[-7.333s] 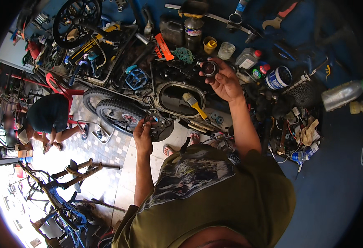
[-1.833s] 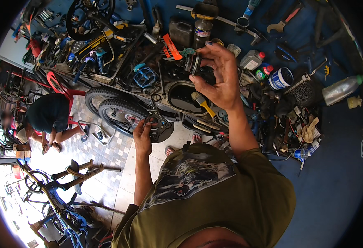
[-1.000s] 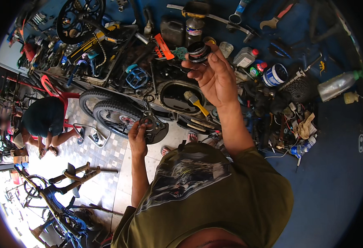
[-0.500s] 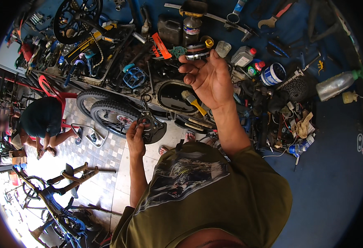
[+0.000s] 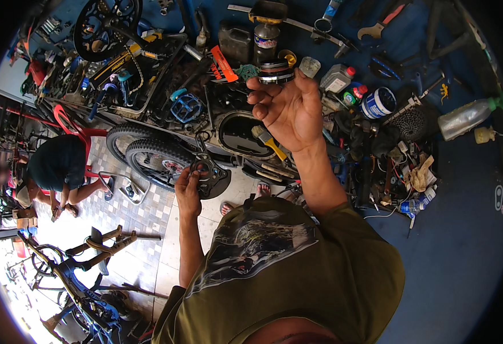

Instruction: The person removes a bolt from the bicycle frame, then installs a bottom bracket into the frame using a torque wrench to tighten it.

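My right hand (image 5: 288,109) is raised palm-up and holds a small round black-and-silver ring part (image 5: 274,72) at its fingertips. My left hand (image 5: 188,186) grips the hub end of a small knobby-tyred bicycle wheel (image 5: 154,157), right at a dark disc (image 5: 212,178) by the axle. The wheel stands on a tiled floor in front of me.
A cluttered blue bench holds cans (image 5: 265,37), bottles (image 5: 337,77), a white tub (image 5: 377,102), a plastic bottle (image 5: 463,117), wrenches (image 5: 380,26), a cassette (image 5: 412,123), a blue pedal (image 5: 186,107), a yellow-handled tool (image 5: 271,143). A seated person (image 5: 59,166) is at left. A bike frame (image 5: 85,275) lies lower left.
My right hand lifted the ring part from the bench and turned it up to the fingertips. My left hand stayed on the wheel hub.
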Demonstrator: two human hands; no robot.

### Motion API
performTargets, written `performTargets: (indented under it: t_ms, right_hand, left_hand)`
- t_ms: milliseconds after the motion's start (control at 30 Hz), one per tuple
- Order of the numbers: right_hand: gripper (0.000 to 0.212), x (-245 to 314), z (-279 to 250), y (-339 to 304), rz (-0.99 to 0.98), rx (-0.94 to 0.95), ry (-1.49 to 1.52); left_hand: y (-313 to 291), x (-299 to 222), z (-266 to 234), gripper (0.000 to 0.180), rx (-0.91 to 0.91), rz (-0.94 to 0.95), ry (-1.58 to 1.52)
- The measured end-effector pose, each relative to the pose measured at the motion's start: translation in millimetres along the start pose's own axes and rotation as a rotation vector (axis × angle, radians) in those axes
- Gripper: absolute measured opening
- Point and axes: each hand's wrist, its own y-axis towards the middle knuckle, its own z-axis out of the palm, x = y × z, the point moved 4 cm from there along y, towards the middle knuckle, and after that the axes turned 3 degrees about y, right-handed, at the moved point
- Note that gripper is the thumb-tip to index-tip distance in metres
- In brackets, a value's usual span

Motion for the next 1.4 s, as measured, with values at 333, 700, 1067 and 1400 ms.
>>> performTargets:
  t_ms: [333,700,1067,1400]
  right_hand:
    - [0.054,0.1,2.3,1.6,-0.032,0.001,-0.068]
    - [0.053,0.0,1.8,1.5,-0.055,-0.014,-0.121]
    - [0.054,-0.3,-0.2,-0.1,-0.032,-0.015,-0.093]
    - [0.051,-3.3,-5.8,1.4,-0.029,-0.037,-0.099]
  left_hand:
    - [1.0,-3.1,1.7,0.022,0.007,0.009,-0.007]
    - [0.7,-1.5,1.0,0.022,0.002,-0.001,0.003]
    - [-2.0,-0.8,-0.1,0.022,0.011,-0.02,-0.008]
    - [-3.8,-3.5,-2.3,0.023,-0.009,-0.004,0.012]
